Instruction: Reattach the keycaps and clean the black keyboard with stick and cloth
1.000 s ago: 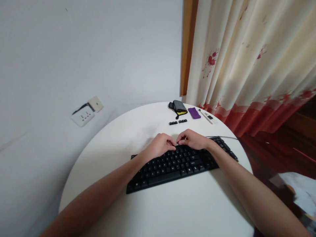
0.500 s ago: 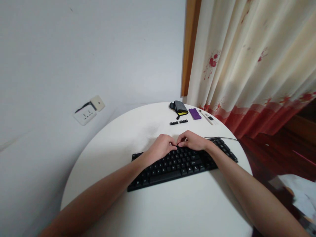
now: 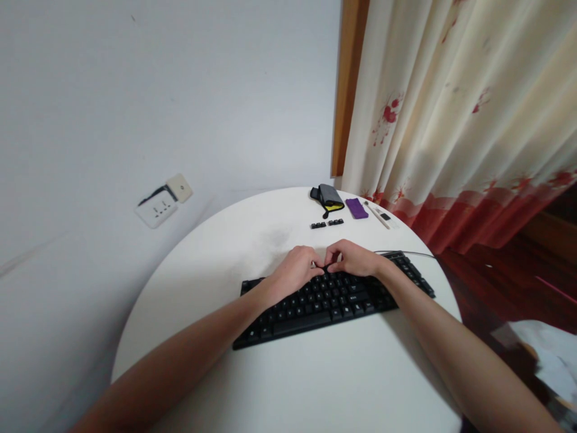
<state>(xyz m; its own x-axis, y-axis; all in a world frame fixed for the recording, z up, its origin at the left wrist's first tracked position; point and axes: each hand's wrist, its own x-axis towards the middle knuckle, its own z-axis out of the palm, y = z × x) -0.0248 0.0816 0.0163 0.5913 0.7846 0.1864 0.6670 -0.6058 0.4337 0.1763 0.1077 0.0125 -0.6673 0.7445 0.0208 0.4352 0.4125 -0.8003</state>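
A black keyboard [image 3: 311, 304] lies on the round white table [image 3: 288, 385], angled slightly up to the right. At its far edge, near the top key row, my left hand [image 3: 300, 264] is closed, fingertips drawn together. My right hand [image 3: 349, 257] faces it from the right, also closed in a pinch. The two hands' fingertips almost meet over the top row; whatever they grip there is too small and covered to make out. Behind the hands, loose black keycaps [image 3: 327, 224] sit in two short rows on the table.
Toward the back stand a folded grey and yellow cloth [image 3: 331, 197], a purple cloth [image 3: 357, 208] and a slim brush-like tool [image 3: 377, 215]. A thin cable [image 3: 401, 251] runs behind the keyboard's right end. A wall socket [image 3: 157, 209] is at left, a curtain [image 3: 424, 132] at right.
My right hand's fingertips have shifted very slightly at the keyboard's top row, and both hands stay close together there. The view has moved a little. The keycaps lie as before.
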